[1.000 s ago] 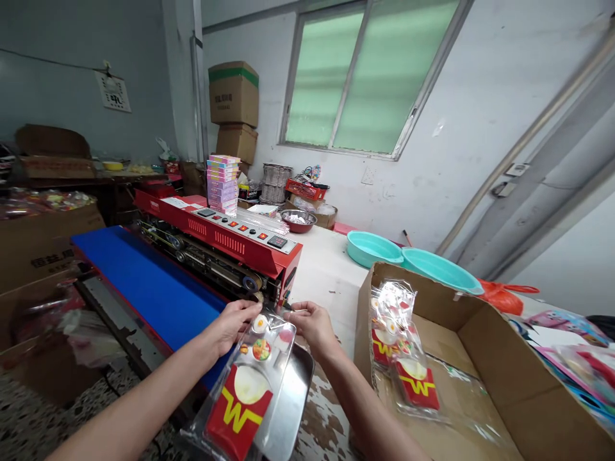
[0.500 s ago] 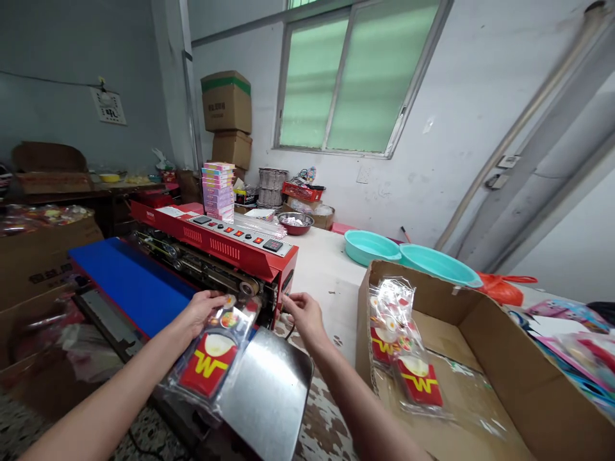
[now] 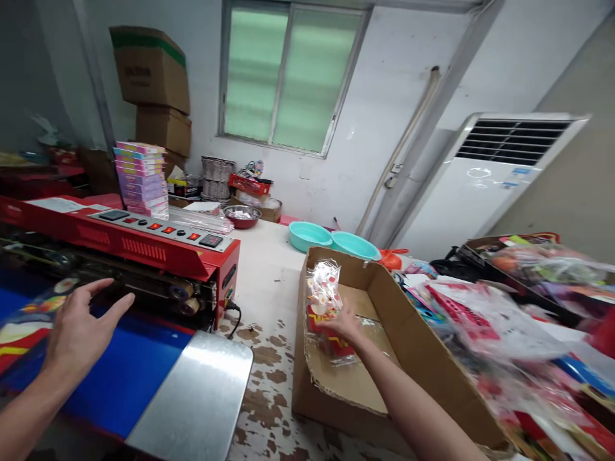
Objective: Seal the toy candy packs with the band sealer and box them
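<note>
My left hand (image 3: 77, 333) hovers open, fingers spread, over the blue belt (image 3: 129, 371) of the red sealing machine (image 3: 144, 246). A clear toy packet with a red "W" card (image 3: 19, 326) lies on the belt just left of that hand. My right hand (image 3: 343, 326) reaches into the open cardboard box (image 3: 365, 384) and rests on the toy packets (image 3: 324, 298) stacked inside; its fingers are partly hidden among them.
A steel feed plate (image 3: 196, 403) juts out at the machine's near end. Two teal basins (image 3: 331, 242), a metal bowl (image 3: 243, 216), stacked pastel boxes (image 3: 141, 179) and cartons stand behind. Packaged toys (image 3: 480, 333) pile up at right, before a white air conditioner (image 3: 490, 179).
The left hand fed the packet onto the belt and let go; the packet moved left. My right hand left the machine and reached into the box. The view swung right.
</note>
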Action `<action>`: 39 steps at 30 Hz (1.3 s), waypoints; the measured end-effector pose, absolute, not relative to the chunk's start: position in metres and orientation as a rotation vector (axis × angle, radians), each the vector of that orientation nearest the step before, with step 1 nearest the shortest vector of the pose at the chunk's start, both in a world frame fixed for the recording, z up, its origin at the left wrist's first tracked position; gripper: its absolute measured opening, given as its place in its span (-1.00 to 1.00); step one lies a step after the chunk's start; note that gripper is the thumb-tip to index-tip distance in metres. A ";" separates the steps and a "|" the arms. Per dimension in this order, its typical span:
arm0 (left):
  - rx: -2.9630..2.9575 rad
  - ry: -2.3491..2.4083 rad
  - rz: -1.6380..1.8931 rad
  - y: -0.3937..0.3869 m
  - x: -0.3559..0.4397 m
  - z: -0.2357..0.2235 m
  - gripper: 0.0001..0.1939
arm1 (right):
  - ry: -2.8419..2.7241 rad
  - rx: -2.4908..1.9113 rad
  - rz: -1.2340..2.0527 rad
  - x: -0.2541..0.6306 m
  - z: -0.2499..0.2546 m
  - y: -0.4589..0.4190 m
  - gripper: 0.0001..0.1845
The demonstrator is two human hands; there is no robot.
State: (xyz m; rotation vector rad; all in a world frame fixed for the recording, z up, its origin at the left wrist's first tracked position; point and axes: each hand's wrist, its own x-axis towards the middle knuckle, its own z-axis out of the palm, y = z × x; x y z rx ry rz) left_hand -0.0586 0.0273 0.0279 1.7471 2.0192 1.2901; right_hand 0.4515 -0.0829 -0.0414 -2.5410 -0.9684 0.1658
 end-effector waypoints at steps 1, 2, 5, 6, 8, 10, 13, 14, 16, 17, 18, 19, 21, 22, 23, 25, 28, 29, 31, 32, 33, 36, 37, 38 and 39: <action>1.729 1.971 1.276 0.024 -0.053 0.027 -0.45 | -0.975 -2.559 0.230 0.448 -0.053 -0.084 0.27; 1.695 1.935 1.265 0.020 -0.048 0.026 -0.44 | -0.976 -2.568 0.267 0.445 -0.061 -0.084 0.28; 1.590 1.868 1.259 0.013 -0.040 0.024 -0.45 | -0.917 -2.581 0.251 0.436 -0.062 -0.080 0.25; 1.573 1.848 1.268 0.011 -0.038 0.024 -0.46 | -0.900 -2.582 0.225 0.434 -0.054 -0.078 0.24; 1.556 1.783 1.297 0.006 -0.033 0.022 -0.46 | -0.892 -2.567 0.112 0.429 -0.027 -0.076 0.22; 1.552 1.643 1.357 0.000 -0.022 0.020 -0.46 | -0.936 -2.513 -0.044 0.417 0.008 -0.077 0.21; 1.535 1.290 1.410 -0.014 0.008 0.022 -0.45 | -1.075 -2.356 -0.178 0.376 0.058 -0.081 0.19; 1.508 1.163 1.384 -0.020 0.021 0.026 -0.42 | -1.129 -2.279 -0.212 0.356 0.070 -0.084 0.19; 1.401 0.944 1.238 -0.032 0.047 0.036 -0.32 | -1.230 -2.104 -0.277 0.312 0.083 -0.089 0.21; 1.335 0.845 1.162 -0.038 0.059 0.041 -0.24 | -1.292 -2.014 -0.275 0.289 0.084 -0.092 0.22; 1.277 0.754 1.104 -0.044 0.070 0.047 -0.18 | -1.355 -1.925 -0.248 0.266 0.082 -0.095 0.24; 1.215 0.666 1.063 -0.049 0.077 0.052 -0.16 | -1.418 -1.837 -0.200 0.246 0.077 -0.098 0.25; 1.108 0.518 1.006 -0.055 0.083 0.060 -0.21 | -1.516 -1.671 -0.071 0.216 0.064 -0.104 0.25; 1.069 0.483 0.991 -0.057 0.080 0.063 -0.25 | -1.541 -1.597 -0.002 0.208 0.060 -0.106 0.24; 1.049 0.480 0.977 -0.058 0.075 0.064 -0.30 | -1.542 -1.535 0.058 0.204 0.057 -0.107 0.24; 1.057 0.543 0.937 -0.059 0.059 0.064 -0.39 | -1.493 -1.445 0.166 0.207 0.061 -0.107 0.28; 1.093 0.604 0.810 -0.062 0.032 0.059 -0.49 | -1.437 -1.336 0.381 0.228 0.087 -0.101 0.25; 1.092 0.591 0.762 -0.064 0.025 0.056 -0.51 | -1.459 -1.305 0.495 0.235 0.097 -0.097 0.17; 1.073 0.550 0.691 -0.068 0.016 0.050 -0.52 | -1.535 -1.249 0.785 0.244 0.111 -0.091 -0.12; 1.058 0.532 0.670 -0.070 0.013 0.047 -0.52 | -1.567 -1.228 0.939 0.247 0.114 -0.087 -0.30; 1.042 0.522 0.659 -0.071 0.010 0.043 -0.52 | -1.579 -1.210 1.077 0.248 0.115 -0.085 -0.46; 1.007 0.501 0.636 -0.074 0.006 0.035 -0.48 | -1.497 -1.174 1.315 0.246 0.110 -0.079 -0.61; 1.003 0.500 0.630 -0.074 0.005 0.034 -0.47 | -1.460 -1.175 1.334 0.244 0.107 -0.079 -0.60; 1.000 0.506 0.626 -0.074 0.004 0.033 -0.47 | -1.432 -1.181 1.339 0.243 0.104 -0.079 -0.59; 0.996 0.520 0.624 -0.074 0.004 0.033 -0.48 | -1.422 -1.188 1.342 0.241 0.102 -0.080 -0.58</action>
